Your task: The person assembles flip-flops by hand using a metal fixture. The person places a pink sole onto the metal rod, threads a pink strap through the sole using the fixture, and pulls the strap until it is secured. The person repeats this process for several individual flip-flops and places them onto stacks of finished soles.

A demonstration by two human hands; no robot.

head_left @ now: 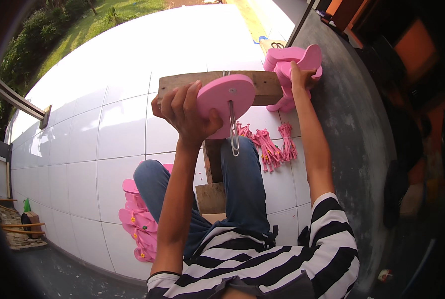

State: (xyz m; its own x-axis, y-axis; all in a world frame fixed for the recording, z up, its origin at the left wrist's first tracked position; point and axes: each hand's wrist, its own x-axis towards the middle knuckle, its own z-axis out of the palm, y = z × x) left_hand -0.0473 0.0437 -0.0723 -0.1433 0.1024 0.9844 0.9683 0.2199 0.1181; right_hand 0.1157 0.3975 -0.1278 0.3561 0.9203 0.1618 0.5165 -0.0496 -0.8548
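My left hand is closed on a pink sandal sole, fingers over its left edge and thumb on its face. The sole is tilted against a wooden beam. A long metal wire loop sticks out from a hole in the sole and hangs downward. At the far right my right hand grips a pink sole at the top of a pile of pink soles. Part of its grip is hidden behind the hand.
Bundles of pink sandal straps lie on the white tiled floor right of my knees. Pink sandals with small flowers lie in a row at my left. A wooden post stands between my legs. Scissors lie beyond the pile.
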